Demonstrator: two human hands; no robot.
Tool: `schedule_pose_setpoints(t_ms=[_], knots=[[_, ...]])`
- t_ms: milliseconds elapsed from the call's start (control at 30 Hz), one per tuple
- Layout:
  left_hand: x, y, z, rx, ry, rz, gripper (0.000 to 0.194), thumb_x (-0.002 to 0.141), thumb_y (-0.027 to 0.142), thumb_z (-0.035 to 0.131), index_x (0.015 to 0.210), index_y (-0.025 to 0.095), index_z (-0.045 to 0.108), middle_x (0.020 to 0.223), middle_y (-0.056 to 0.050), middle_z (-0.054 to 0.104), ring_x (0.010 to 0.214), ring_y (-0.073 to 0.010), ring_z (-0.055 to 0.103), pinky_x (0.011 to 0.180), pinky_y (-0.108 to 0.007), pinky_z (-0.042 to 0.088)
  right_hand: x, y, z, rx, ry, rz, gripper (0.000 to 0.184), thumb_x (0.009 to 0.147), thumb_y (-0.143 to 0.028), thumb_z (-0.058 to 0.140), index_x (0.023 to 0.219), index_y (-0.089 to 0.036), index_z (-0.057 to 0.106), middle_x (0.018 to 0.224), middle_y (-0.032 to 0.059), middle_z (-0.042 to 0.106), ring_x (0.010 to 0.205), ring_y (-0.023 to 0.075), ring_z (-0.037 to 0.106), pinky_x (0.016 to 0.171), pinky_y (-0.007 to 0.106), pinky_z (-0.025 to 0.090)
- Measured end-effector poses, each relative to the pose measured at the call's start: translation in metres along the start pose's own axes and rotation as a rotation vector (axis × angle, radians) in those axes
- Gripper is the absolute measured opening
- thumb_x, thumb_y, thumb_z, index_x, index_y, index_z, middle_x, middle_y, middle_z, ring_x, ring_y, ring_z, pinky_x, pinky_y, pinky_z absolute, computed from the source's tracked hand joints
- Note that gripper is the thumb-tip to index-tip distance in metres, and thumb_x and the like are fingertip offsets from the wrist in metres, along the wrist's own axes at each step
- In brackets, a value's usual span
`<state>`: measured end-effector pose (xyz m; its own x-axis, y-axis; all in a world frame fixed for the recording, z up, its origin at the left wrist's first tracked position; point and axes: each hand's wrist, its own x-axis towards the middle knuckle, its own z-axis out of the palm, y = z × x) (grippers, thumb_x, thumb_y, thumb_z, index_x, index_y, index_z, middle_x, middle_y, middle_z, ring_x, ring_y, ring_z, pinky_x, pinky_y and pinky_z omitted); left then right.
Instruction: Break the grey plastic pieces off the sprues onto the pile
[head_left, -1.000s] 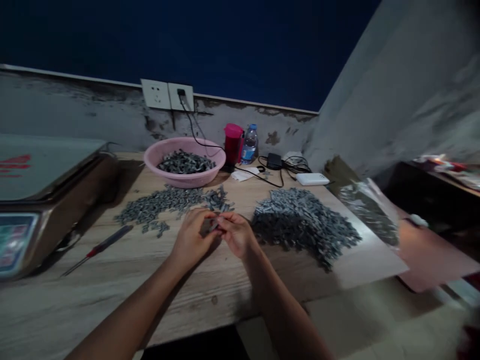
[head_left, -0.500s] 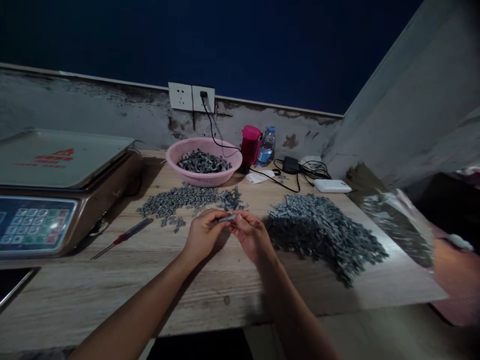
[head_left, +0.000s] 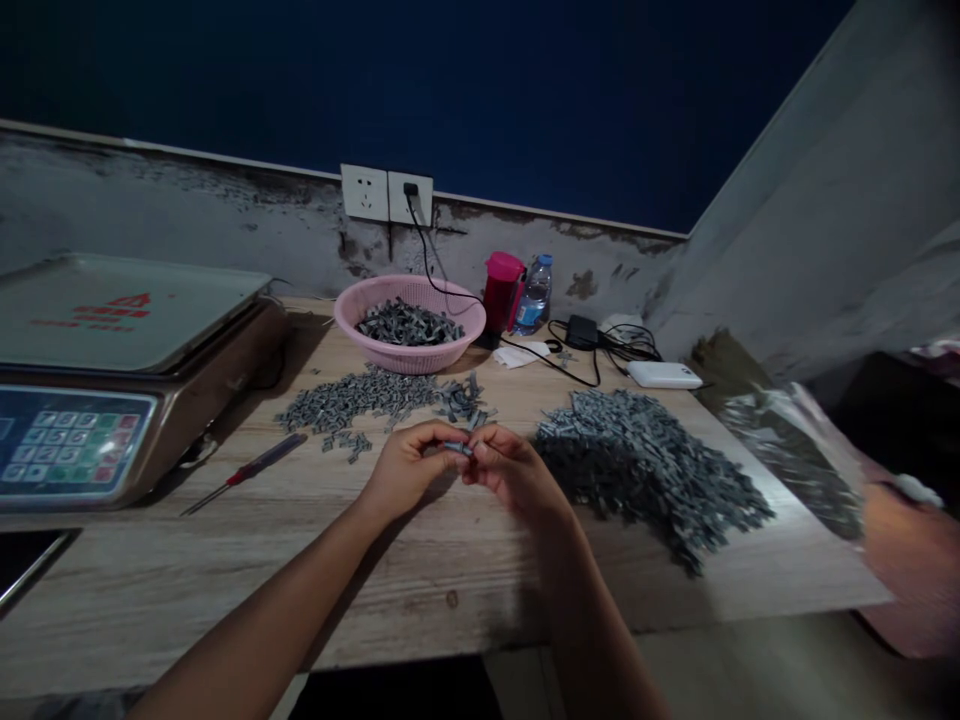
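Note:
My left hand (head_left: 409, 468) and my right hand (head_left: 514, 470) meet above the wooden table (head_left: 420, 590), their fingertips pinching a small grey part (head_left: 457, 449) between them. Most of that part is hidden by my fingers. A loose spread of similar grey parts (head_left: 360, 398) lies just beyond my left hand. A larger heap of them (head_left: 637, 465) sits to the right of my right hand. A pink plastic basket (head_left: 409, 358) holding more grey parts stands behind my hands.
A digital scale (head_left: 127, 380) stands at the left, with a red-handled screwdriver (head_left: 251, 472) in front of it. Along the wall are a red cup (head_left: 501, 290), a water bottle (head_left: 534, 298), a charger with cables (head_left: 581, 332) and a white power bank (head_left: 664, 375). A clear bag (head_left: 795, 460) lies at the right.
My head has turned, shifting the whole scene to the right since a second ago. My hands have closed in, and my fingers now cover more of the small grey part.

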<state>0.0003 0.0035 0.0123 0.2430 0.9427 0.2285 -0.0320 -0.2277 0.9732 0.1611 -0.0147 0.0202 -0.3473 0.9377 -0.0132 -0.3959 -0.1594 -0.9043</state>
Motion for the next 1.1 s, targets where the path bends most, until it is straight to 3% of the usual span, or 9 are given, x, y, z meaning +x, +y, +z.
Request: schedule_pose_setpoints(t_ms=[333,567,800,933,1100], knots=[[0.001,0.005,-0.004,0.219,-0.058,0.041,0.013,0.066,0.023,0.069,0.077,0.017,0.068,0.078,-0.003,0.069,0.077,-0.0174,0.061,0.074,-0.028,0.046,0.005,0.004,-0.008,-0.140,0.081,0.048,0.021,0.063,-0.026,0.074,0.072,-0.016,0.057,0.061,-0.0011,0.060,0.053,0.0102,0.054,0.056,0.024,0.042],[0.000,0.008,-0.004,0.336,-0.140,0.099,0.008,0.068,0.020,0.065,0.075,0.018,0.068,0.078,-0.003,0.067,0.075,-0.0166,0.060,0.071,-0.028,0.045,0.007,0.008,-0.012,-0.230,0.046,0.028,0.025,0.063,-0.028,0.074,0.073,-0.017,0.054,0.058,-0.0024,0.058,0.049,0.0090,0.050,0.050,0.022,0.037],[0.002,0.000,-0.003,0.589,-0.013,0.290,0.013,0.069,0.009,0.059,0.073,0.019,0.066,0.075,-0.002,0.066,0.076,-0.0167,0.058,0.073,-0.029,0.043,0.013,0.016,-0.004,-0.285,0.192,-0.065,0.025,0.060,-0.025,0.074,0.072,-0.017,0.054,0.062,-0.0040,0.055,0.055,0.0090,0.048,0.055,0.022,0.035],[0.002,0.000,-0.003,0.498,0.009,0.157,0.012,0.066,0.011,0.061,0.073,0.019,0.067,0.076,-0.001,0.067,0.076,-0.0165,0.059,0.072,-0.028,0.044,0.012,0.014,-0.003,-0.256,0.118,-0.081,0.020,0.064,-0.025,0.071,0.076,-0.017,0.058,0.063,-0.0030,0.056,0.057,0.0098,0.049,0.058,0.023,0.037],[0.003,-0.001,-0.002,0.150,-0.020,-0.098,0.014,0.064,0.018,0.066,0.077,0.016,0.068,0.074,-0.001,0.069,0.069,-0.0152,0.060,0.066,-0.026,0.046,0.006,0.008,-0.004,-0.301,0.033,-0.078,0.016,0.073,-0.029,0.065,0.078,-0.017,0.056,0.066,-0.0016,0.056,0.061,0.0106,0.050,0.061,0.024,0.037]])
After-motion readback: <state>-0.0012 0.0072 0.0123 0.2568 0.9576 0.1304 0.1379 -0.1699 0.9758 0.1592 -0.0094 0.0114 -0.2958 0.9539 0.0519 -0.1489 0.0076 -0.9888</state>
